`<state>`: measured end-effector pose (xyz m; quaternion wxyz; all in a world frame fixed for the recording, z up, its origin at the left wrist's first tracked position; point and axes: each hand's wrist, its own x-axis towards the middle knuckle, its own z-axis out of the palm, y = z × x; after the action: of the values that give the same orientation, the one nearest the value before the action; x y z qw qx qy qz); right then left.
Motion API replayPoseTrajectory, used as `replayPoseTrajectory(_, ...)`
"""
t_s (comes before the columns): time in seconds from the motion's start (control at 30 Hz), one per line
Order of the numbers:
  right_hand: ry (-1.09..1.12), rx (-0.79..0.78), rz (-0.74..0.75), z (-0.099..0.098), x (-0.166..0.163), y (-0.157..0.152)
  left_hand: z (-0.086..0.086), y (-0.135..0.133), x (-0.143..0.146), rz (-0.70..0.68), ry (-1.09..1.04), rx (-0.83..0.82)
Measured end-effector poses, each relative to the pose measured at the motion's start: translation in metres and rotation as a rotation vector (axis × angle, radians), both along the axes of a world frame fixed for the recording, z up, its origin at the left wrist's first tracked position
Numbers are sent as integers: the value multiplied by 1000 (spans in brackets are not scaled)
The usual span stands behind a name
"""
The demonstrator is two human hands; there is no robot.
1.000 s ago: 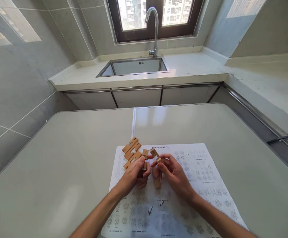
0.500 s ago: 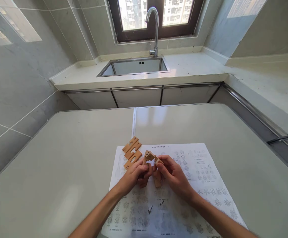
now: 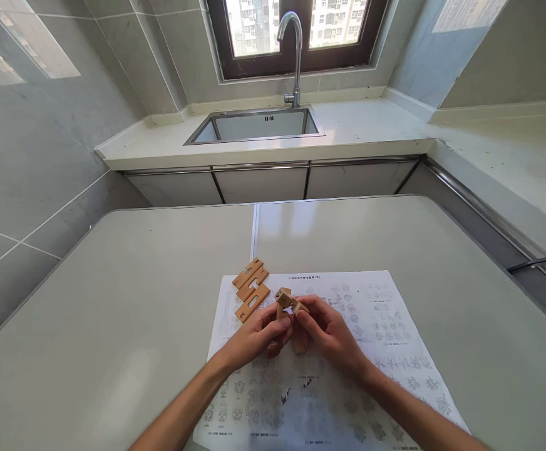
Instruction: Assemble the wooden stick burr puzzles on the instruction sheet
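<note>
Just above the printed sheet [image 3: 348,401], my left hand [image 3: 258,335] is closed on a notched wooden puzzle piece [image 3: 283,297] with a number on its end. My right hand [image 3: 327,329] pinches another wooden puzzle piece [image 3: 298,306] that meets the first at an angle. Where the two join is partly covered by my fingers. A further wooden part [image 3: 300,343] shows below, between the hands; whether it is held or lies on the paper I cannot tell. Several flat, numbered wooden pieces [image 3: 253,304] with cut-outs lie beyond my left hand, over the sheet's upper left corner.
The sheet, covered in small line diagrams and two handwritten check marks, lies on a pale table [image 3: 113,300]. Past the table's far edge stand a counter [image 3: 362,122] with a sink [image 3: 254,140] and a tall tap [image 3: 297,62]. A tiled wall rises at the left.
The piece in my left hand has turned slightly and sits closer to the one in my right hand. My fingers have shifted a little; the flat pieces stay put.
</note>
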<state>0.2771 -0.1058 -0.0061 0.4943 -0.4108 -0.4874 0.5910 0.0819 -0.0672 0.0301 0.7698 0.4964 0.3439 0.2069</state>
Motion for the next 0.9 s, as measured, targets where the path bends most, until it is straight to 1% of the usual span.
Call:
replayPoseTrajectory(0.17, 2, 0, 6, -3, 0, -1, 0, -1, 1, -4, 9, 16)
replayPoseTrajectory(0.3, 23, 9, 51, 1, 0, -1, -3, -2, 1, 9, -1, 23)
replayPoseTrajectory(0.5, -30, 0, 6, 6, 0, 0, -8, -3, -1, 14, -49, 50)
replayPoseTrajectory(0.63, -20, -4, 6, 7, 1, 0, -8, -3, 0, 32, -107, 46)
replayPoseTrajectory(0.9, -65, 108, -57, 9, 2, 0, -8, -3, 0, -9, -90, 62)
